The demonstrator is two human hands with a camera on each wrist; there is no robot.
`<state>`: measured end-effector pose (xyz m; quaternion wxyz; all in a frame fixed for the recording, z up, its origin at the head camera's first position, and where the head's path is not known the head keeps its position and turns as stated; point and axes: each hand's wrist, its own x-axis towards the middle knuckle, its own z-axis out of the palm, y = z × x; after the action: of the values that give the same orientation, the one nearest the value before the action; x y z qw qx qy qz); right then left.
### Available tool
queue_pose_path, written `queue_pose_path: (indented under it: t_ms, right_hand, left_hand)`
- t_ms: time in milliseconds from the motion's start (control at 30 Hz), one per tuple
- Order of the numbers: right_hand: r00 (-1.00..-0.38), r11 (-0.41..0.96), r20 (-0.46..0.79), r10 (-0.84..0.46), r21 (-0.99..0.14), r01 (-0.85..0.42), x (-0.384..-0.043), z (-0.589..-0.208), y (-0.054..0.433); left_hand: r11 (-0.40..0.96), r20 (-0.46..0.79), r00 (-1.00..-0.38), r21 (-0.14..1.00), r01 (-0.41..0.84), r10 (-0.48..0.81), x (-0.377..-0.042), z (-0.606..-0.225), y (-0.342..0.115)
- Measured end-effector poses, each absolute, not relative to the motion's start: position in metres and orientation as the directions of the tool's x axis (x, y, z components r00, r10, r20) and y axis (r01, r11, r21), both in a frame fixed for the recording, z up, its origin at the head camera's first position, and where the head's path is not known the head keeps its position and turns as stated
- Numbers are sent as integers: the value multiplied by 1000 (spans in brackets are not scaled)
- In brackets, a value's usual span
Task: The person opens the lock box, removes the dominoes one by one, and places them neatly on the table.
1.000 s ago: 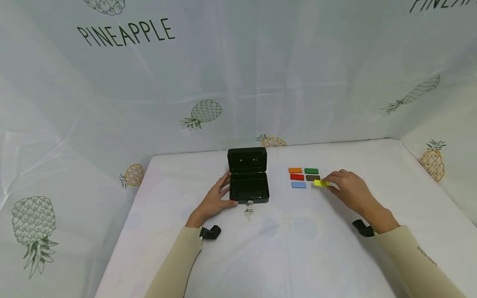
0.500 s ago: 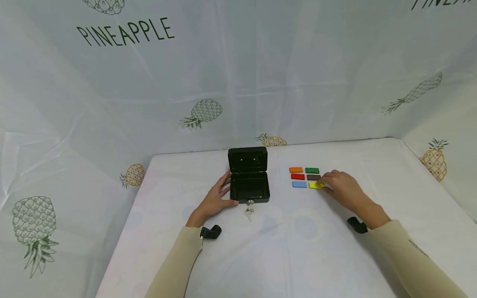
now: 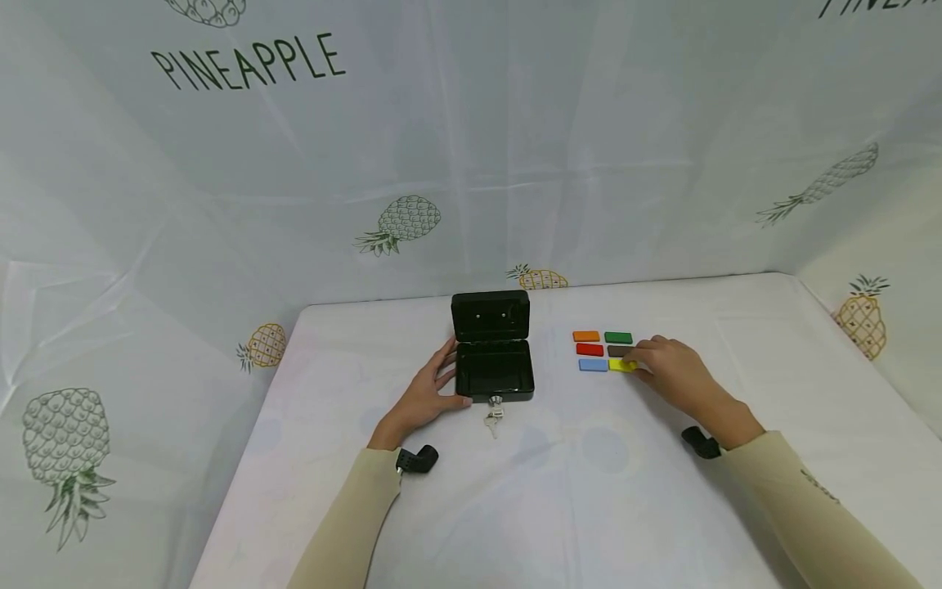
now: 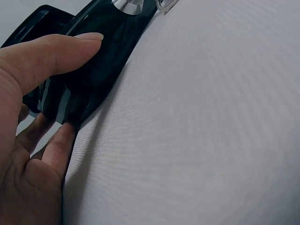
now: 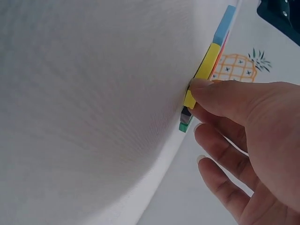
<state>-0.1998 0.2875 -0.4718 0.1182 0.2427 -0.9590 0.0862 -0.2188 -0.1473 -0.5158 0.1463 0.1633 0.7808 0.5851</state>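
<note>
In the head view, a black cash box (image 3: pixel 495 370) stands on the table with its lid (image 3: pixel 491 316) raised. My left hand (image 3: pixel 422 401) grips its left front corner, thumb on the front face and fingers along the side, as the left wrist view confirms. Between thumb and fingers, my right hand (image 3: pixel 679 375) pinches the near end of a yellow rectangular block (image 5: pixel 206 63). That block lies flat, end to end with a light blue block (image 3: pixel 593 365). Behind it is a dark brown block (image 3: pixel 618 351), partly covered by my fingers.
A red block (image 3: pixel 589 349), an orange block (image 3: pixel 585 336) and a green block (image 3: pixel 618 337) complete two short columns right of the cash box. Keys (image 3: pixel 493 421) hang from its front lock. A pineapple-print sheet (image 3: pixel 625 147) rises behind the white table (image 3: pixel 515 507).
The yellow block, earlier tilted and farther right, now lies flat against the blue block's end. My right hand has moved slightly left with it. The left hand has kept its hold on the cash box.
</note>
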Motion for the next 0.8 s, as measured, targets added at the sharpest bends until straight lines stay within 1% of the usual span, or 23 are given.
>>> queue_pose_path:
  t_ms: [400,633,800]
  right_hand:
    - [-855,866,278,-438,-125,-485,-197,-469,292]
    - [-849,862,310,-429,-140,-487,-186,-463,297]
    - [-857,868,313,-408,-157,-471,-178,-458,301]
  left_hand:
    - [277,-30,-904,956,98,425,-219,-516,-148]
    - [288,-36,-905,953,97,425,-217,-512,-147]
    - [305,-40,-905,947,101,423,-215,-509,-146]
